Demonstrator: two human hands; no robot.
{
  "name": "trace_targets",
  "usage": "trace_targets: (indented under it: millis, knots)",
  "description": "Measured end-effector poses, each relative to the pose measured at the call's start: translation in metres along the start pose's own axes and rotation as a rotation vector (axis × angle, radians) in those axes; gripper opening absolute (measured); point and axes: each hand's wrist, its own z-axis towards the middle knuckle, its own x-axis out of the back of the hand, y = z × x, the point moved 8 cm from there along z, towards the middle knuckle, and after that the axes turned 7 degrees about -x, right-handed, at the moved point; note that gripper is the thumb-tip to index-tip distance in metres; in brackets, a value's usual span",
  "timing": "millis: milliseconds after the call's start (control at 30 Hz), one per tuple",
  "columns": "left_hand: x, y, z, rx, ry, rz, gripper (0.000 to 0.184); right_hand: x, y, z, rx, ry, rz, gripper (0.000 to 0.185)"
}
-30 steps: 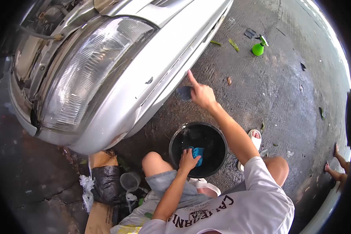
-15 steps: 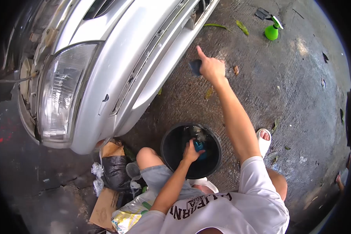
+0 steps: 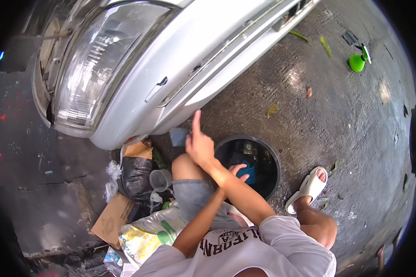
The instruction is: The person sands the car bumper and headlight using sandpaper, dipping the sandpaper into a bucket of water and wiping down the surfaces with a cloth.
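My right hand (image 3: pixel 200 147) is beside the lower edge of the silver car bumper (image 3: pixel 171 78), index finger stretched out. Its other fingers are closed on a small grey-blue square sheet (image 3: pixel 178 137) that looks like sandpaper. My right forearm crosses over my left one. Inside the black bucket (image 3: pixel 277 184), my left hand (image 3: pixel 239 171) is at a blue object (image 3: pixel 248 172), seemingly gripping it; its kind is unclear. The forearm hides part of that hand. Dark water or shiny things lie deeper in the bucket.
A headlight (image 3: pixel 108 60) sits in the car front. To the left are a black plastic bag (image 3: pixel 138 175), a clear cup (image 3: pixel 160 180), a cardboard box (image 3: pixel 113 217) and a printed sack (image 3: pixel 145 233). A green spray bottle (image 3: pixel 357 63) stands on the concrete at the far right.
My right hand has swung left and back towards me with the sheet, from beyond the bucket to the bumper's near corner. My left hand stays in the bucket. The view has shifted.
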Motion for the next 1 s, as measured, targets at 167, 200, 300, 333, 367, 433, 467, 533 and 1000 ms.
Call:
trace_targets:
  millis: [167,200,300,333,367,433,467,533,1000]
  knots:
    - [0.119,0.025,-0.059,0.223,0.379,-0.228,0.020,-0.010,-0.024,0.010,0.319,0.053,-0.094,0.097]
    - [0.145,0.013,-0.070,0.283,0.532,-0.267,0.023,-0.045,-0.020,0.005,0.448,0.004,-0.264,0.099]
    - [0.229,-0.006,-0.084,0.202,0.947,-0.245,0.016,-0.069,-0.019,-0.011,0.392,-0.135,-0.446,0.096]
    - [0.252,-0.020,-0.090,0.261,1.078,-0.253,0.020,-0.063,-0.019,-0.009,0.425,-0.049,-0.440,0.096]
    - [0.269,-0.024,-0.090,0.229,1.210,-0.258,0.029,-0.052,-0.016,-0.005,0.458,0.034,-0.434,0.096]
    - [0.292,-0.043,-0.060,0.145,1.272,-0.162,0.054,0.004,-0.006,0.014,0.246,0.135,-0.137,0.093]
    - [0.301,-0.057,-0.039,0.056,1.264,0.027,0.063,0.034,0.003,0.027,-0.026,0.155,-0.154,0.090]
    - [0.278,0.000,0.025,0.071,1.146,0.184,0.088,0.080,0.018,0.050,-0.020,0.318,-0.192,0.087]
    - [0.261,-0.007,0.031,0.197,1.286,-0.140,0.083,0.207,0.093,0.057,-0.025,0.463,0.161,0.024]
